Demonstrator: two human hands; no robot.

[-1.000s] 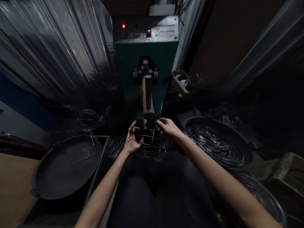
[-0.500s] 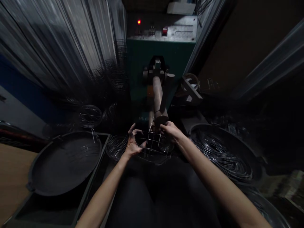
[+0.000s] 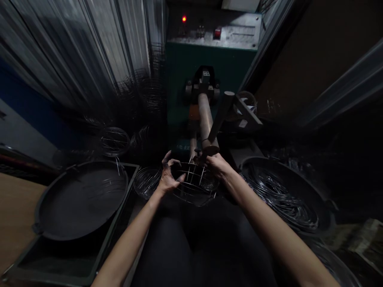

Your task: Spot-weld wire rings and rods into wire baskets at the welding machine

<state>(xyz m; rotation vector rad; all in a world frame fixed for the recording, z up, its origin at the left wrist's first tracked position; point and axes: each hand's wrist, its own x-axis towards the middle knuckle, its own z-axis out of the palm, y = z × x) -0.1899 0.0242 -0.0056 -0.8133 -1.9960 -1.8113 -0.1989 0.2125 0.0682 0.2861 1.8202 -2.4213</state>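
Observation:
A round wire rack (image 3: 194,184) with crossing bars is held low in front of the machine. My left hand (image 3: 170,177) curves around its left edge, thumb and fingers bent about the rim; the fingertips look darkened. My right hand (image 3: 219,165) is closed near the rack's far right side, directly below the end of the machine's thick metal arm (image 3: 206,115). Its fingertips are partly hidden, and what they pinch cannot be made out. A lower rod (image 3: 193,145) meets the rack's far edge beneath that arm.
A green machine (image 3: 185,59) with a lit red lamp (image 3: 184,18) stands ahead. At left is a wide black pan (image 3: 82,199) on a crate (image 3: 98,255); at right, a basin (image 3: 326,223) holds wire pieces (image 3: 278,199). Wire rings (image 3: 146,181) lie beside my left hand.
My view has shifted slightly, so the machine appears farther right and higher. Both hands keep nearly the same hold and place at the rack.

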